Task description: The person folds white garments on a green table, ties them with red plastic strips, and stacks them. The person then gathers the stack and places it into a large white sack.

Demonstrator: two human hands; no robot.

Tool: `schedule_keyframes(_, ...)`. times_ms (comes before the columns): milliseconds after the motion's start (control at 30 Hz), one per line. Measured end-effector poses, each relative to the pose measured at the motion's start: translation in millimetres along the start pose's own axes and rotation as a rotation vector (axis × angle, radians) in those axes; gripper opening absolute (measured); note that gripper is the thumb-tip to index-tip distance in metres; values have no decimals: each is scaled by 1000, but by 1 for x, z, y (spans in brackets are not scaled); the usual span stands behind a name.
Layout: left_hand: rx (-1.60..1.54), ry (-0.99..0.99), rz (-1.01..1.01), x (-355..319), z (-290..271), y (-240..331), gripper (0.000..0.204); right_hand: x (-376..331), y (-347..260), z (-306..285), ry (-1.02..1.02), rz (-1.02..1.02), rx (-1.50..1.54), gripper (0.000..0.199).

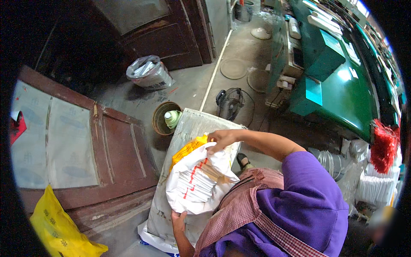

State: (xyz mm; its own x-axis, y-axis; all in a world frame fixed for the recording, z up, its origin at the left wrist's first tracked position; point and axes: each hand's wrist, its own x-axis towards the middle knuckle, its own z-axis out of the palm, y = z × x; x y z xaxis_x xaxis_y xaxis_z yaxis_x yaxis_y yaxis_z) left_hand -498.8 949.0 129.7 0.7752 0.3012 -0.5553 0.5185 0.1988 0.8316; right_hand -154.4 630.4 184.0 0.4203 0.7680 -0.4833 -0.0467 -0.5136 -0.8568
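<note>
A white plastic bag (175, 193) with a yellow-orange printed band stands with its mouth spread, on a worn, pale slab-like surface (195, 120) in front of me. Inside it, a row of thin white flat pieces (198, 185) is packed edge to edge, with red marks running across them. A brownish piece shows beside them. My right hand (221, 139) pinches the far rim of the bag by the yellow band. At the near rim, my left hand (179, 219) grips the bag's edge, thumb on the outside and the other fingers mostly hidden.
Beyond the slab stand a round bin (165, 112) holding a pale green bottle (172, 119), and a black fan (231, 104). A filled clear bag (150, 73) sits near the brown door. Yellow sack (60, 225) lies lower left. A green machine table (342, 98) runs along the right.
</note>
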Motion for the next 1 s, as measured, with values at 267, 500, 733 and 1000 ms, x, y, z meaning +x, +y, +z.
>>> schedule_keyframes(267, -30, -19, 63, 63, 22, -1, 45, 29, 45, 72, -108, -335, 327, 40)
schedule_keyframes(500, -40, 136, 110, 65, 60, 29, 49, 48, 19, 94, 228, -352, -94, 42)
schedule_keyframes(733, -357, -45, 121, 43, 37, 9, 61, 31, 29, 72, 299, -163, -237, 39)
schedule_keyframes(1000, -520, -395, 94, 76, 13, -16, 67, 31, 32, 84, -44, -231, 125, 36)
